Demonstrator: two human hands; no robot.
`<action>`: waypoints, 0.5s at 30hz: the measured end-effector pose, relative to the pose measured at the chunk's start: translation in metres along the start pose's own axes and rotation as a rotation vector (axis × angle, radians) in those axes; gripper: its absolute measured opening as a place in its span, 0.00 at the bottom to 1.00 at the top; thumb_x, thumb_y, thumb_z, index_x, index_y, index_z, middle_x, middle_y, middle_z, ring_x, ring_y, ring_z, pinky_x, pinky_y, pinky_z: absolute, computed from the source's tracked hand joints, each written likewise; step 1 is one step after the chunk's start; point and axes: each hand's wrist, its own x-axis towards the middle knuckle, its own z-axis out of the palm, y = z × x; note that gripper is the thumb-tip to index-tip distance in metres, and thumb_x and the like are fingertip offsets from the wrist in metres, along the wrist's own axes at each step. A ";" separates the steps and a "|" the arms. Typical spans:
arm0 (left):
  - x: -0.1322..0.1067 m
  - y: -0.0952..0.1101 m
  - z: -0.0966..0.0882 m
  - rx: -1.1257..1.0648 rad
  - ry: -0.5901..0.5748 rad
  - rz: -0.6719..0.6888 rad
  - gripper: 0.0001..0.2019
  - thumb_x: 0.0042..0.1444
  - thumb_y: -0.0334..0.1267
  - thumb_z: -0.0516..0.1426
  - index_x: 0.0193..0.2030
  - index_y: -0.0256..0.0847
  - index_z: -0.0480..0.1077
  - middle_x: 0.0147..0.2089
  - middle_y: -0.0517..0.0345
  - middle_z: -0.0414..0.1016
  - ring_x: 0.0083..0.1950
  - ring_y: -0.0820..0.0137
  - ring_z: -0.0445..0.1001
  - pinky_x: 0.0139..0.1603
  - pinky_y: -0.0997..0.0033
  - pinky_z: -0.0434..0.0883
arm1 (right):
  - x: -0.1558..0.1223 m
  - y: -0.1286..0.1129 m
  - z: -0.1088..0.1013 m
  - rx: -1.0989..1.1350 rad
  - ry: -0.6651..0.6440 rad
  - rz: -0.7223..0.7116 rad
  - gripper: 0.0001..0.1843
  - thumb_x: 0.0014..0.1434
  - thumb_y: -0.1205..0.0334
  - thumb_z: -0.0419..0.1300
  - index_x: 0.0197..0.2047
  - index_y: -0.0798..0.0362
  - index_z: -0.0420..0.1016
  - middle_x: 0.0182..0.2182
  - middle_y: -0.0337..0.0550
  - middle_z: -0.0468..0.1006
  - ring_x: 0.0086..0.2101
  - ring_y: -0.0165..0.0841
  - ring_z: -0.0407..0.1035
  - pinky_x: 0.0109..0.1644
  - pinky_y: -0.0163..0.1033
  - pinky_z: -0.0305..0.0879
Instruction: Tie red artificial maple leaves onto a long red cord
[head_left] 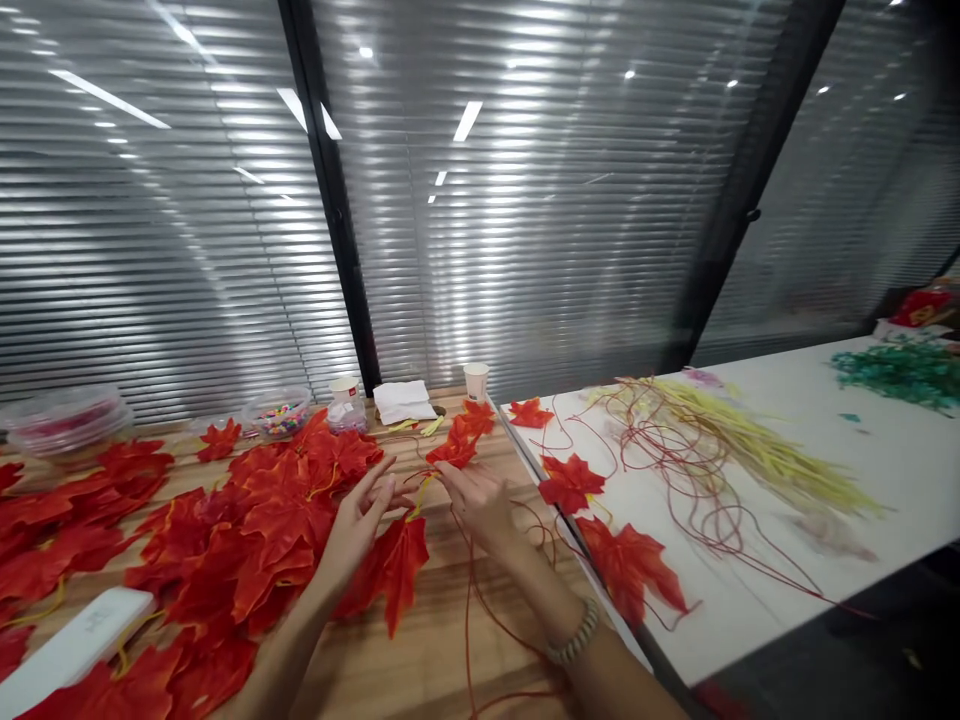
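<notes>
My left hand (366, 508) hovers over the wooden table, its fingers stretched out and thumb apart, beside a red artificial maple leaf (405, 565) with a yellow stem. Close to it, my right hand (478, 505) has its fingers bent together at a thin red cord (470, 600), which trails down the table. Its fingertips are partly hidden. Just beyond those fingers lie more red maple leaves (456, 442) along the cord. A big heap of loose red maple leaves (262, 520) spreads left of my left hand.
A white table (757, 600) adjoins on the right, bearing tangled red cord (675, 450), yellow strands (765, 440) and green pieces (907, 370). Paper cups (476, 382), a bead container (277, 412) and white tissue (403, 401) stand at the back. A white device (79, 645) lies left.
</notes>
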 end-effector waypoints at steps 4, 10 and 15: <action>-0.001 -0.010 0.004 0.006 -0.042 0.050 0.24 0.53 0.49 0.52 0.55 0.39 0.62 0.54 0.46 0.67 0.50 0.63 0.70 0.53 0.62 0.63 | -0.003 -0.001 0.003 0.012 -0.053 -0.032 0.13 0.61 0.66 0.48 0.43 0.53 0.73 0.27 0.43 0.77 0.27 0.29 0.69 0.33 0.34 0.59; -0.003 -0.015 0.005 0.305 0.068 0.256 0.27 0.44 0.42 0.61 0.53 0.44 0.63 0.51 0.52 0.70 0.52 0.62 0.68 0.51 0.64 0.65 | -0.002 -0.002 -0.001 -0.048 -0.146 -0.103 0.13 0.62 0.67 0.47 0.42 0.54 0.73 0.25 0.42 0.76 0.25 0.31 0.68 0.30 0.36 0.58; -0.002 -0.024 -0.002 0.659 0.183 0.570 0.24 0.49 0.39 0.57 0.55 0.46 0.61 0.52 0.53 0.69 0.50 0.63 0.68 0.53 0.63 0.62 | -0.004 -0.006 0.004 -0.043 -0.079 -0.152 0.13 0.62 0.67 0.47 0.37 0.54 0.73 0.21 0.40 0.74 0.24 0.30 0.67 0.29 0.36 0.56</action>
